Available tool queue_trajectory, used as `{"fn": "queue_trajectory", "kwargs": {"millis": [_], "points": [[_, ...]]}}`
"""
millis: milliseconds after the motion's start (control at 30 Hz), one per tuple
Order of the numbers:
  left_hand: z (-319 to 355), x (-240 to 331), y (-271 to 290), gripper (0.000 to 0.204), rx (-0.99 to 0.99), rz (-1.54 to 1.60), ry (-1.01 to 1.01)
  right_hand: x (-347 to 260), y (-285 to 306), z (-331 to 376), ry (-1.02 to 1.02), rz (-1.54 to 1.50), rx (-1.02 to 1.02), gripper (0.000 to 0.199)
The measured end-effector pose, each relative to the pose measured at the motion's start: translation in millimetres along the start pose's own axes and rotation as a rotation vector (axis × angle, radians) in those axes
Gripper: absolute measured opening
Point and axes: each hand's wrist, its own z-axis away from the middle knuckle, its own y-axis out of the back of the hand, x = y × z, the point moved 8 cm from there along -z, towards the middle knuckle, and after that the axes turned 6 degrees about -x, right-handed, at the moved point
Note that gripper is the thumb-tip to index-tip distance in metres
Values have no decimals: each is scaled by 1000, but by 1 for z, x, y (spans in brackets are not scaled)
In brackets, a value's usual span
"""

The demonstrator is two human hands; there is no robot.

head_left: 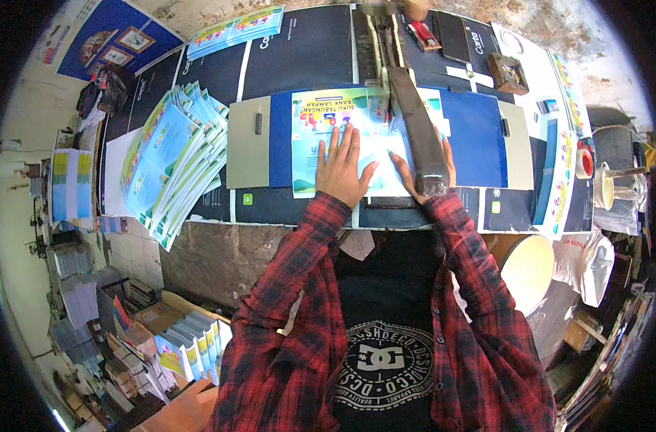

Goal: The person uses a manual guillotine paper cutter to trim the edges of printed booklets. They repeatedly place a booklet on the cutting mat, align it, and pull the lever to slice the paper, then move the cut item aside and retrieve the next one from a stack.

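Left hand is laid flat, fingers close and thumb spread, on a printed cover sheet, set upon a blue panel beneath a long dark lever; the right hand is partly hidden by the lever, so its grip cannot be told. The sheet is best kept flat and square, fingers clear of the lever. Leftward room is limited by fanned sheets; the black work surface's front edge lies near.
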Motion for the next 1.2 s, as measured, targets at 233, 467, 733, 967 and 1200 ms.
{"fn": "queue_trajectory", "kwargs": {"millis": [233,467,733,967,1200], "points": [[-2,1,-2,72,19,11,12,46,33,-17,4,-279,59,61],[-1,-3,-3,71,37,1,39,-128,251,-57,279,-395,69,44],[3,8,7,72,25,0,18,-118,91,9,164,114,78,92],[-5,-2,7,74,-23,64,44,-119,127,-1,234,-151,73,82],[-54,-15,40,96,61,51,-220,-6,182,-68,36,-696,95,48]]}}
